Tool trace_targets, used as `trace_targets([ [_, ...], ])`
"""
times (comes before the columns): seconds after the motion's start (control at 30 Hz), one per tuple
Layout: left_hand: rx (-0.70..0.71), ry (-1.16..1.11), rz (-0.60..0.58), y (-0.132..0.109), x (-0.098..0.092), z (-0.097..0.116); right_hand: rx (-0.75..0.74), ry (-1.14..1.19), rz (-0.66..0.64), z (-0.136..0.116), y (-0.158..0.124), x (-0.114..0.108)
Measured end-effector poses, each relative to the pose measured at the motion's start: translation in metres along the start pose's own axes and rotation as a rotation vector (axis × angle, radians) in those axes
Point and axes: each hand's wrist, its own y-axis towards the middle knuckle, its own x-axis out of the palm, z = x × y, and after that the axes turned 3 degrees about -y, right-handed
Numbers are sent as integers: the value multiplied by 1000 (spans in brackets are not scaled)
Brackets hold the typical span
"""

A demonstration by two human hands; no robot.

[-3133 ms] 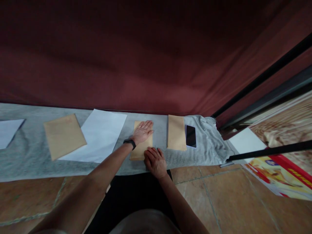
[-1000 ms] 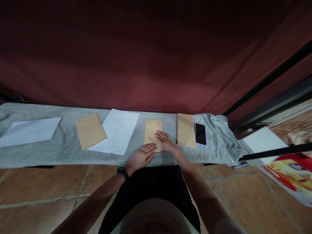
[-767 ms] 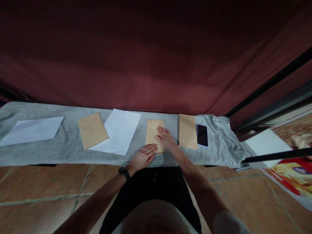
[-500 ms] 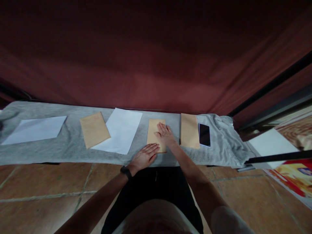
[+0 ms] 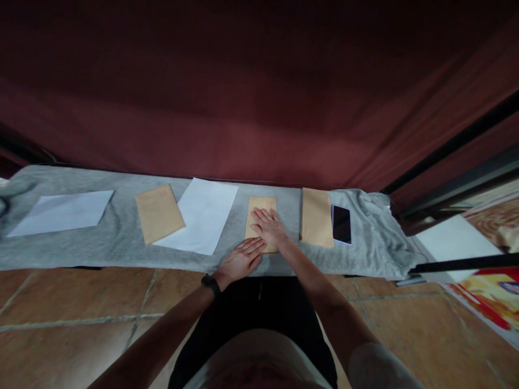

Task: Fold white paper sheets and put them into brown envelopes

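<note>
A tan paper envelope (image 5: pixel 263 202) lies on the grey cloth directly in front of me, partly covered by both hands. My left hand (image 5: pixel 240 258) rests with straight fingers across its lower left corner. Flat on the middle of the envelope is my right hand (image 5: pixel 269 227), its fingers stretched out toward the upper left. Neither hand grips anything. To the right lie several tan envelopes in what looks like a stack (image 5: pixel 317 217), with a dark-screened phone (image 5: pixel 341 225) beside it. Left of my hands, another tan envelope (image 5: pixel 159 214) overlaps a white sheet of paper (image 5: pixel 208 213).
A second white sheet (image 5: pixel 62 213) lies at the far left of the grey cloth (image 5: pixel 121 254). Behind the narrow surface hangs a dark red curtain (image 5: pixel 259 135). Black bars (image 5: pixel 454 146) and a colourful printed panel (image 5: pixel 490 292) stand at the right. Tiled floor (image 5: pixel 81 302) shows below.
My right hand has slid slightly left and down across the envelope. My left hand stays at the lower corner. The view has shifted a little.
</note>
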Motion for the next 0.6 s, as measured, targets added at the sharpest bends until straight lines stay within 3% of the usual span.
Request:
trace_targets([
  [0.23,5,1,22,-1,-1,2,-32,17,-33,-8,-9,-5],
  [0.6,-7,27,20,-2,-2,5,-144,102,37,-17,-46,2],
])
